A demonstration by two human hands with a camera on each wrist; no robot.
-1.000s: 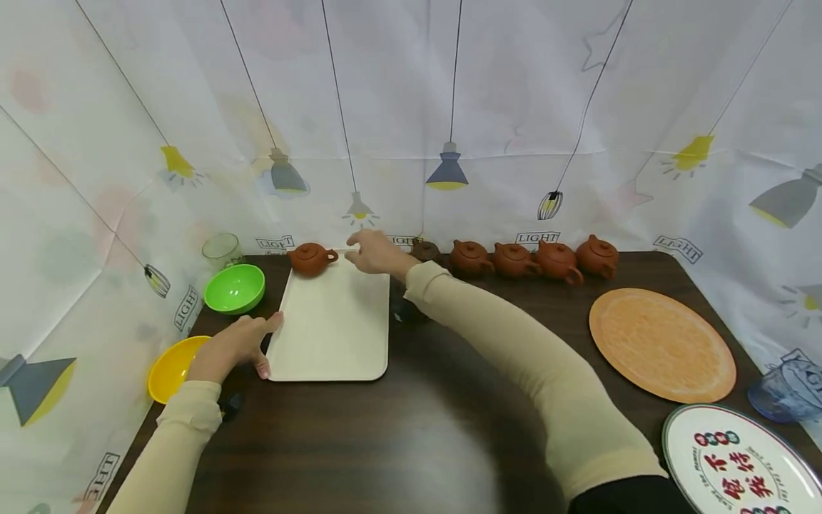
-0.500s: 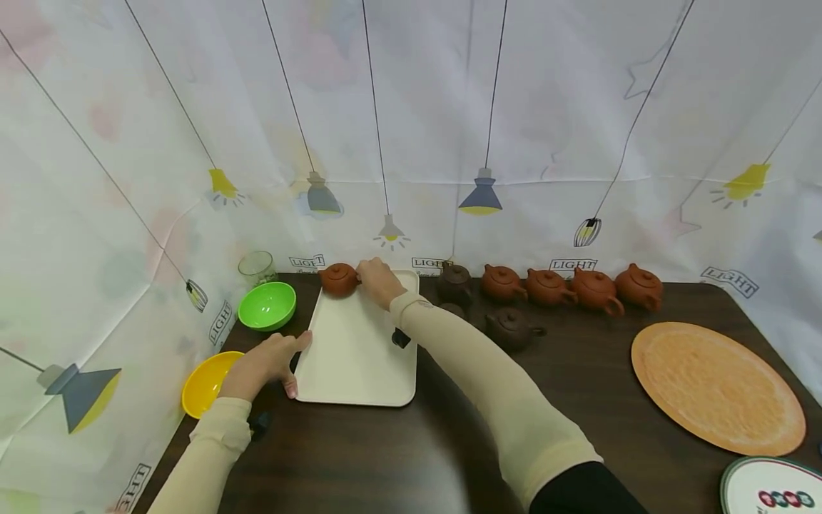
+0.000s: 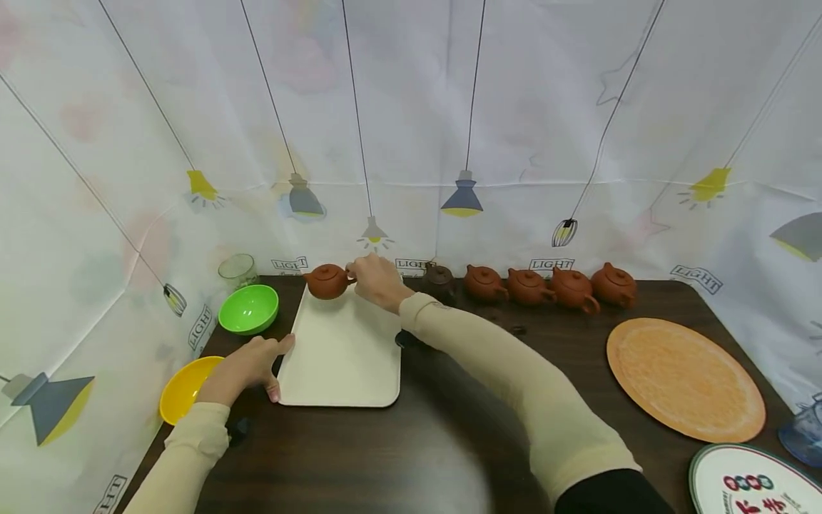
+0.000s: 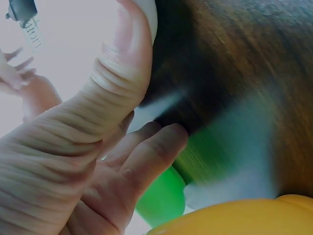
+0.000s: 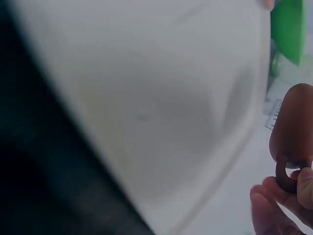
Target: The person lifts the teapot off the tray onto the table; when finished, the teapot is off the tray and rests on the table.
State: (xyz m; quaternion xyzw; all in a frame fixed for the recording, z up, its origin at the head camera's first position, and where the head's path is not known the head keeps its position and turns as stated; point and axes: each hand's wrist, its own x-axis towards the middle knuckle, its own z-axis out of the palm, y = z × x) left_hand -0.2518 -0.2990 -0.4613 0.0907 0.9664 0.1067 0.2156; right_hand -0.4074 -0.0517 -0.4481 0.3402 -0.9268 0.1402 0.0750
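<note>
A reddish-brown teapot (image 3: pixel 326 282) is at the far left corner of a cream rectangular tray (image 3: pixel 340 357), its spout to the left. My right hand (image 3: pixel 380 280) pinches the teapot's handle between thumb and fingers. In the right wrist view the teapot (image 5: pixel 293 127) appears past the tray's rim, and soft shadows fall on the tray (image 5: pixel 171 98). My left hand (image 3: pixel 247 368) touches the tray's left edge, thumb near the front corner and index finger farther up. The left wrist view shows the thumb (image 4: pixel 124 54) against the rim, the other fingers loosely extended beside it.
A yellow bowl (image 3: pixel 183 392), a green bowl (image 3: pixel 248 309) and a clear glass (image 3: pixel 237 270) line the left. Several reddish-brown teapots (image 3: pixel 484 284) and a dark teapot (image 3: pixel 439 280) stand behind my right arm. A round tan board (image 3: pixel 687 378), lettered plate (image 3: pixel 738 471) and blue glass (image 3: pixel 805 435) are right.
My right hand has come down to the teapot, taken hold of its handle and raised it slightly. The left hand stays at the tray's edge. The head view has shifted.
</note>
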